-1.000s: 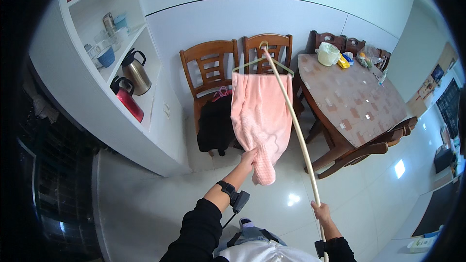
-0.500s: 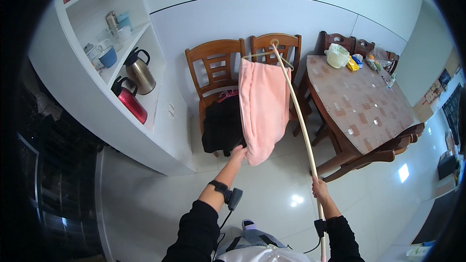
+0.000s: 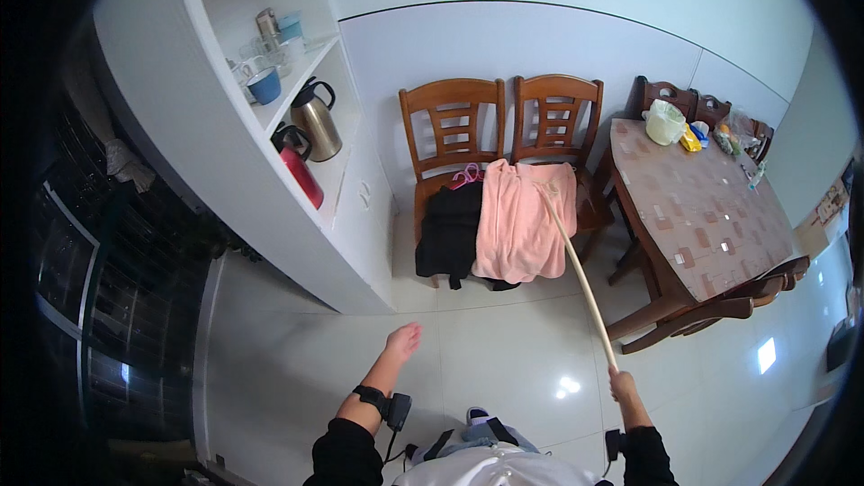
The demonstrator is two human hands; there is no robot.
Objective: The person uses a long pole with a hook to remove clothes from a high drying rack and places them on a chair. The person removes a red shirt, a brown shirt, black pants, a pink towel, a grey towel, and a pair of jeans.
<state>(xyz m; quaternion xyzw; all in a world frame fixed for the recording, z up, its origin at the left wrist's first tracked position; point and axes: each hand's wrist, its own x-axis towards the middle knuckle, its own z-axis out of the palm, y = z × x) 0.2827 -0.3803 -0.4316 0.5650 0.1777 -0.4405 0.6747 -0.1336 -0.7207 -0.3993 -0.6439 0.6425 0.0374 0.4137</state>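
Observation:
My right hand is closed round the lower part of a long, pale clothes pole. The pole slants up and away to the left, its tip resting against a pink fleecy cloth. That cloth lies spread over the front of the chair seats, its lower edge hanging down. Beside it on the left chair lies a black garment, with a pink hanger at its top. My left hand is over the floor, apart from the cloth, with its fingers curled and nothing visible in them.
Two wooden chairs stand against the wall. To the right is a dining table with a lidless pale bin and packages. A white shelf unit at left holds a steel jug, a red jug and cups.
The pink cloth has come down from the raised pole onto the chairs. My left hand has let go of it and drawn back toward me. The pole's tip is lower.

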